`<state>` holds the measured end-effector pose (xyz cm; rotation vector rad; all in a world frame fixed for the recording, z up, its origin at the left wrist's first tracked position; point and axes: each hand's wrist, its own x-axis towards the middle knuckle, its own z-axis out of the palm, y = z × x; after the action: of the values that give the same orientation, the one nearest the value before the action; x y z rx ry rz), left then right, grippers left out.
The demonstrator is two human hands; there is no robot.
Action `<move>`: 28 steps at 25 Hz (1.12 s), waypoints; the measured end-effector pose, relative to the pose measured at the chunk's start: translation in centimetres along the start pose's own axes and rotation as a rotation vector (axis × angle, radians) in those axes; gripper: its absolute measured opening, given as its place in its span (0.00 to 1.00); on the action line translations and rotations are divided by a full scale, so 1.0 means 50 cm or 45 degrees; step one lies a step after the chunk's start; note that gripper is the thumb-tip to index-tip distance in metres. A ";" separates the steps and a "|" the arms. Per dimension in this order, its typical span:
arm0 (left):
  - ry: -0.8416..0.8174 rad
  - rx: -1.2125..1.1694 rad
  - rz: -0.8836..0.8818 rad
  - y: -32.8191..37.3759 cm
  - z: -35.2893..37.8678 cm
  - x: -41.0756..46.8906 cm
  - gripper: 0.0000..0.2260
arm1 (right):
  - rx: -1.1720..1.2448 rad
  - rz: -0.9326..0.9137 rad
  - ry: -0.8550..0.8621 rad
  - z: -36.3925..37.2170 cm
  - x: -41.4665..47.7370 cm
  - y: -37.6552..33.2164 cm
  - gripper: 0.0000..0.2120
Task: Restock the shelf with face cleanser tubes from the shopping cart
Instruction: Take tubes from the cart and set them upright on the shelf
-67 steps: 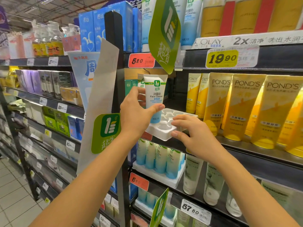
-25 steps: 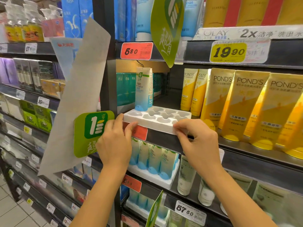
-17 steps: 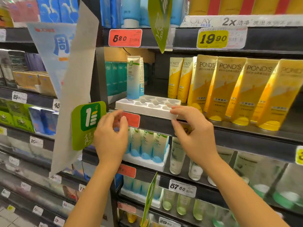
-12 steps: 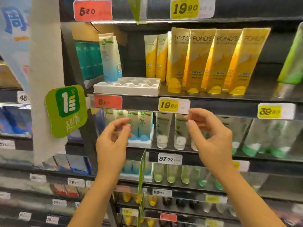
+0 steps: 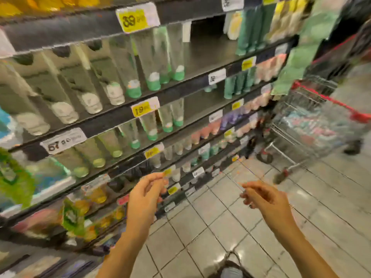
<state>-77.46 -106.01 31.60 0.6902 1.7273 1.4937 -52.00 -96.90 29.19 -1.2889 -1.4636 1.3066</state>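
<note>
The picture is blurred by motion. My left hand (image 5: 145, 195) and my right hand (image 5: 265, 199) hang in front of me over the tiled floor, fingers loosely curled, both empty. The shopping cart (image 5: 313, 125) with a red rim stands at the right, down the aisle, well beyond my right hand; blurred packs lie inside it. The shelf unit (image 5: 180, 87) with rows of upside-down tubes runs along the left. The white tray and the blue-white cleanser tube are out of view.
Yellow and white price tags (image 5: 137, 18) line the shelf edges. Light floor tiles (image 5: 230, 217) spread between me and the cart. A green hanging sign (image 5: 301, 53) sticks out from the shelf near the cart. A dark shoe (image 5: 230, 271) shows at the bottom.
My view has swung down and right, from the tray shelf to the lower shelves and the cart. Both hands have left the tray and dropped lower, holding nothing.
</note>
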 end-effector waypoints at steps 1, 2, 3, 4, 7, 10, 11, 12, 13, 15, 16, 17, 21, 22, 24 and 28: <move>-0.092 0.025 -0.072 -0.022 0.048 0.004 0.08 | -0.012 0.069 0.103 -0.054 -0.022 0.030 0.07; -0.177 0.051 -0.131 -0.040 0.094 0.008 0.08 | -0.018 0.134 0.206 -0.103 -0.042 0.056 0.08; -0.265 0.080 -0.191 -0.057 0.150 0.011 0.07 | -0.013 0.199 0.316 -0.156 -0.062 0.081 0.08; -0.330 0.102 -0.245 -0.070 0.199 0.016 0.07 | -0.005 0.255 0.403 -0.200 -0.078 0.100 0.09; -0.509 0.175 -0.367 -0.098 0.346 0.026 0.07 | 0.016 0.401 0.572 -0.312 -0.102 0.158 0.07; -0.636 0.242 -0.374 -0.113 0.504 0.029 0.07 | 0.031 0.465 0.646 -0.431 -0.081 0.191 0.07; -0.640 0.240 -0.365 -0.114 0.553 0.029 0.07 | 0.021 0.472 0.650 -0.471 -0.066 0.195 0.07; -0.635 0.239 -0.355 -0.112 0.597 0.029 0.07 | 0.009 0.472 0.653 -0.509 -0.049 0.193 0.06; -0.641 0.237 -0.342 -0.108 0.647 0.031 0.07 | 0.004 0.456 0.664 -0.551 -0.026 0.188 0.06; -0.665 0.221 -0.318 -0.092 0.734 0.040 0.08 | 0.004 0.398 0.677 -0.624 0.026 0.171 0.07; -0.681 0.205 -0.301 -0.079 0.779 0.050 0.08 | 0.003 0.366 0.678 -0.660 0.057 0.161 0.07; -0.697 0.195 -0.274 -0.066 0.821 0.063 0.08 | -0.001 0.339 0.675 -0.691 0.089 0.150 0.07; -0.764 0.148 -0.131 -0.006 1.018 0.161 0.11 | -0.044 0.211 0.665 -0.817 0.269 0.115 0.08; -0.766 0.147 -0.087 0.012 1.070 0.194 0.11 | -0.048 0.177 0.670 -0.847 0.323 0.107 0.08; -0.787 0.107 0.007 0.054 1.188 0.273 0.11 | -0.050 0.095 0.666 -0.913 0.451 0.090 0.08; -0.782 -0.001 0.097 0.165 1.429 0.438 0.10 | -0.029 -0.040 0.671 -1.052 0.720 0.040 0.09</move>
<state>-32.94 -45.45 32.10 1.0900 1.2375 1.1615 -7.67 -51.29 33.69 -1.4779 -1.1195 0.8402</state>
